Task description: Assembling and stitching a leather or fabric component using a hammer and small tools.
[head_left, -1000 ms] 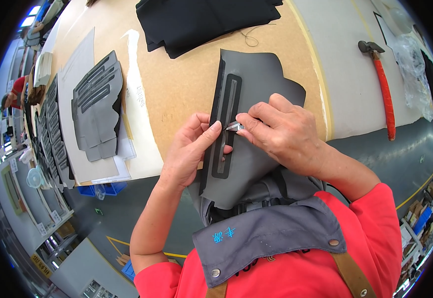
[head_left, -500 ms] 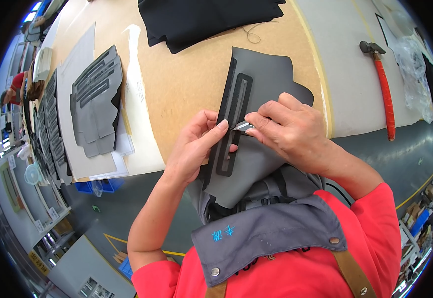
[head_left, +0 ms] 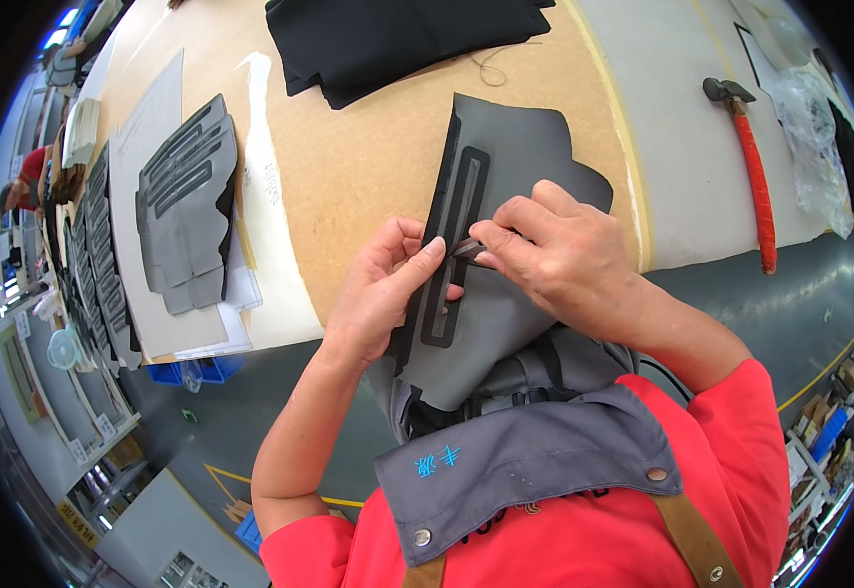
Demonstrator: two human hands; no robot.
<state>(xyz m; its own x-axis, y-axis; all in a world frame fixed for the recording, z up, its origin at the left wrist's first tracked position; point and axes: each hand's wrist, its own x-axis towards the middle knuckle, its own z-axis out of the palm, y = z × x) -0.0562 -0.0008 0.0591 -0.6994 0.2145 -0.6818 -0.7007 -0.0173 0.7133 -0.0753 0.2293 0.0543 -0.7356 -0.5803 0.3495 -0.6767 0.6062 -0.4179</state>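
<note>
Both hands work a grey fabric panel at the near edge of the desk.

We see the grey fabric panel (head_left: 505,196) lying partly on the tan desk (head_left: 348,167) and hanging over its near edge toward the body. Our left hand (head_left: 378,294) curls around the panel's left border, thumb pressed on a long dark slot-shaped strip (head_left: 454,245) on its face. Our right hand (head_left: 554,255) is closed in a pinch, thumb and forefinger gripping a small narrow piece (head_left: 468,248) at the strip; we cannot tell what it is. A stack of grey cut pieces (head_left: 187,206) lies to the left, black fabric (head_left: 397,39) lies farther back, and a red-handled hammer (head_left: 752,167) rests well apart on the right.
</note>
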